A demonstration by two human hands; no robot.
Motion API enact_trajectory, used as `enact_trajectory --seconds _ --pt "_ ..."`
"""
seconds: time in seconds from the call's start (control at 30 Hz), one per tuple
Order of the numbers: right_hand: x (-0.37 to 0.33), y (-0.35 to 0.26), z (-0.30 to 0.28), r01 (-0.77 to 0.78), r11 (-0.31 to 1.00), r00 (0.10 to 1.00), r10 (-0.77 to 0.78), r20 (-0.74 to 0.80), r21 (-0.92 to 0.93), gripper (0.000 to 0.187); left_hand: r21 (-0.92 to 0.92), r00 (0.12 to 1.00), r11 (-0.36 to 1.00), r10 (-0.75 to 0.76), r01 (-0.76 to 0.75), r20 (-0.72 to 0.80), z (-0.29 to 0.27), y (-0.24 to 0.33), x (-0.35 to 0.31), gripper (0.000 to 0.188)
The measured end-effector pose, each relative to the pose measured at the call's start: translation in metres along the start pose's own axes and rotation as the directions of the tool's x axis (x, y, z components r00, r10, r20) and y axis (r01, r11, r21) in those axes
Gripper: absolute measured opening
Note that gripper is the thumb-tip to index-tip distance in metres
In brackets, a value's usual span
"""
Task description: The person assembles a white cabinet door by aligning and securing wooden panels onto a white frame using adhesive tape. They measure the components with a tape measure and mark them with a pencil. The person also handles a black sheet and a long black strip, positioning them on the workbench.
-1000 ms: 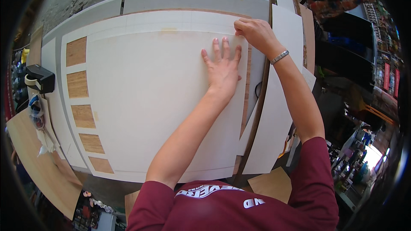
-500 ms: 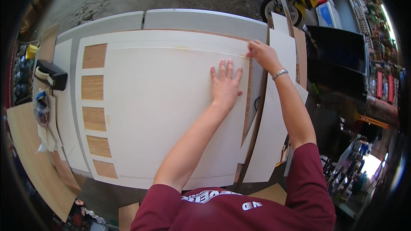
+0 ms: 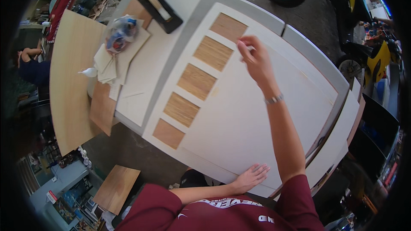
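A large white panel (image 3: 265,119) lies flat on the table, with a column of several wood-grain rectangles (image 3: 197,82) along its left side. Over the panel, beside the upper rectangles, is my right hand (image 3: 257,62); its fingers are curled in, slightly smeared, and whatever they may hold is hidden. My left hand (image 3: 251,177) rests flat on the near edge of the panel, fingers stretched out. Thin strips of clear tape (image 3: 306,76) seem to run along the panel's far side. Left of the panel stands a black tape dispenser (image 3: 159,9) with a pale roll.
A plastic bag of tape rolls (image 3: 123,33) and a small white bottle (image 3: 89,72) sit at the left. A curved plywood sheet (image 3: 75,81) leans there. Long white boards (image 3: 332,141) flank the right side. Motorbikes (image 3: 372,60) stand beyond; another person (image 3: 32,66) is far left.
The view has swung left. My right hand has gone from the panel's far right corner to the wood-grain rectangles. My left hand has slid back to the near edge.
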State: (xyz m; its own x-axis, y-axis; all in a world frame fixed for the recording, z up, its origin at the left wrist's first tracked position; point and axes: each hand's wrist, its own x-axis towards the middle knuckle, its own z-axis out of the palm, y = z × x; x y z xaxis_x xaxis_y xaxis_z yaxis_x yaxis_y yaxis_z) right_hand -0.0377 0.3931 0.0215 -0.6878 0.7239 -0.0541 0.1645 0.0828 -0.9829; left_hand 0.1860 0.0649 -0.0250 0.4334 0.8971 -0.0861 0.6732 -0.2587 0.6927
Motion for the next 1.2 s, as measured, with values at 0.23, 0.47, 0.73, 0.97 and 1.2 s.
enact_trajectory --seconds 0.23,0.47,0.73,0.97,1.2 --pt "0.131 -0.005 0.156 -0.031 0.967 0.999 0.036 0.016 -0.252 0.047 0.04 0.979 0.984 -0.177 0.174 0.097 -0.048 -0.029 -0.062 0.054" --pt "0.158 -0.043 0.176 -0.378 0.916 0.869 0.401 0.289 -0.132 0.041 0.089 0.975 0.978 -0.177 0.19 -0.137 -0.033 -0.048 -0.089 0.047" --pt "0.127 0.002 0.179 -0.124 0.992 0.992 0.124 0.026 -0.01 0.028 0.168 0.98 0.977 -0.156 0.135 0.121 -0.049 -0.048 -0.085 0.055" --pt "0.068 0.018 0.162 0.174 0.743 0.856 -0.439 -0.274 -0.646 0.006 0.258 0.96 0.957 -0.187 0.131 0.209 -0.039 -0.044 -0.076 0.057" --pt "-0.151 0.024 0.059 -0.156 0.988 0.726 0.126 -0.676 0.017 0.015 0.259 0.993 0.96 -0.117 0.11 0.012 -0.04 -0.051 -0.099 0.053"
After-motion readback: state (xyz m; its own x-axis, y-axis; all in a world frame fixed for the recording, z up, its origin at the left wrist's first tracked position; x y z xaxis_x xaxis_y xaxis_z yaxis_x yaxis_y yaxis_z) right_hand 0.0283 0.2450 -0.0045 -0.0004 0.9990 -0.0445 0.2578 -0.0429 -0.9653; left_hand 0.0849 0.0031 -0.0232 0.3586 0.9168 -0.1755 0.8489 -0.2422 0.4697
